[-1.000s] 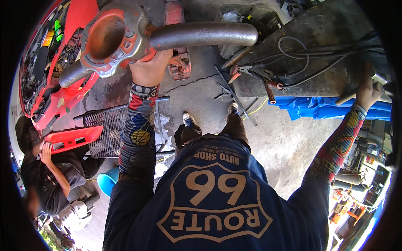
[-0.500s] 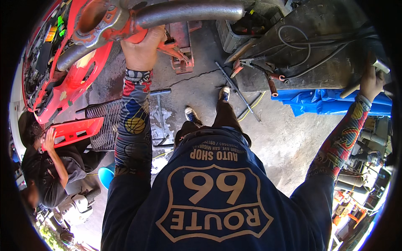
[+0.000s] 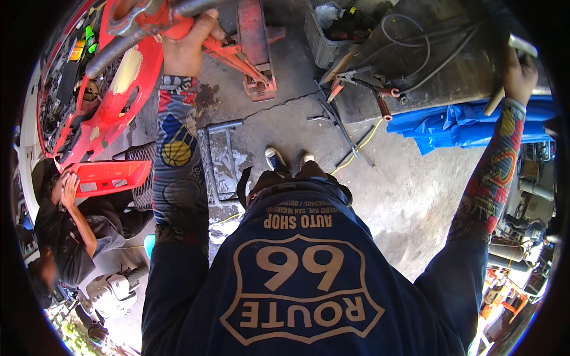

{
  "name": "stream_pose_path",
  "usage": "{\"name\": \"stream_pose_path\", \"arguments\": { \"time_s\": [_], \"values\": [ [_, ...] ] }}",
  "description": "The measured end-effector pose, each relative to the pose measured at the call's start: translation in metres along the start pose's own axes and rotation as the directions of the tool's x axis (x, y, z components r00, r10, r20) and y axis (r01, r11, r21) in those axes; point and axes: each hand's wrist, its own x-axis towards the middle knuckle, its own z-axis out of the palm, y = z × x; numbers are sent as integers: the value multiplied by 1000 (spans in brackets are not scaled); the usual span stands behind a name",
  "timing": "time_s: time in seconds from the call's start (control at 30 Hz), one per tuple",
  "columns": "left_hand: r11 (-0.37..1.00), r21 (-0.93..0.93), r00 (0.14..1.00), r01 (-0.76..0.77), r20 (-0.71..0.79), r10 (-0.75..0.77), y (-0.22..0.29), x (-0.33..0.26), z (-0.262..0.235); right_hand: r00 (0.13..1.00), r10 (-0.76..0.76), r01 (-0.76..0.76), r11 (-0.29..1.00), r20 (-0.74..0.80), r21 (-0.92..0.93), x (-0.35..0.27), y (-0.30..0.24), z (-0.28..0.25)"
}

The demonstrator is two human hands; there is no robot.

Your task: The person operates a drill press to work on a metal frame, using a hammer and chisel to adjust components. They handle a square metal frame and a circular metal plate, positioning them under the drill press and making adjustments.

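My left hand is closed round a heavy metal part with worn red paint, a round socket and bare grey tube arms; its upper end runs out of view. At the far right my right hand grips a hammer, its pale metal head above the fist and the wooden handle below. That hand is above the edge of a dark metal workbench. On the bench lie a grey cable, a clamp and a welding electrode holder.
A red floor jack and a grey crate stand ahead. A blue tarp hangs by the bench. Metal bars and a tube frame lie on the floor. At left, a person holds a red panel near a red bumper.
My left hand has carried the red metal part up and left in view. My right hand, still on the hammer, has moved up slightly. My feet have come closer together.
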Motion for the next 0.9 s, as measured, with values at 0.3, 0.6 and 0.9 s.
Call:
{"name": "stream_pose_path", "arguments": {
  "time_s": [0.3, 0.6, 0.9],
  "values": [
    [999, -36, 999, -8, -52, 6, -15, -8, -5, 974, -161, 170, 984, 162, -46, -24, -52, -15],
    [995, -101, 995, 21, -93, -30, -1, -20, -3, 955, -203, 230, 967, 216, -109, -23, -54, -17],
    [959, 225, 786, 172, -618, 4, -35, -140, 55, 902, 52, -246, 878, 429, 411, -177, -1, -9]
  ]
}}
